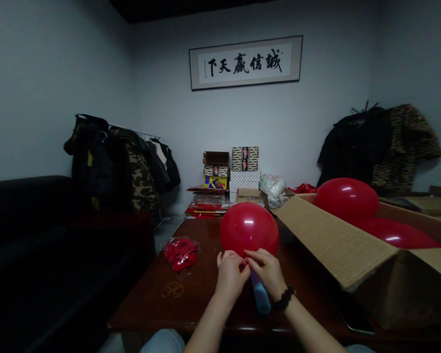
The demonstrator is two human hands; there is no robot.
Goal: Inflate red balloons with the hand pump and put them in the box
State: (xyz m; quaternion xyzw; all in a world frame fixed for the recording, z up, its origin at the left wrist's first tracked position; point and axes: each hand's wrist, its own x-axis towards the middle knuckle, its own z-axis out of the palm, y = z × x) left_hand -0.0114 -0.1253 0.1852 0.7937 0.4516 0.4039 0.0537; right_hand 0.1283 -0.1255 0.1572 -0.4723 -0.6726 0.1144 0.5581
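Observation:
A round, inflated red balloon (248, 226) stands over the table's middle, its neck end toward me. My left hand (231, 273) is closed at the neck, thumb and fingers pinched together. My right hand (267, 270) pinches the same spot from the other side, fingertips close to the left ones. The neck itself is mostly hidden by my fingers. Below my right hand a blue tube (260, 296), perhaps a balloon pump, lies on the table. To the left are several yellow rubber bands (172, 289) and a clear bag of red balloons (181, 253).
A large open cardboard box (338, 240) on the right holds inflated red balloons (347, 198). A phone (353, 314) lies beside it on the dark wooden table (150, 299). Stacked boxes (245, 176) stand at the back. A black sofa (51, 264) is at left.

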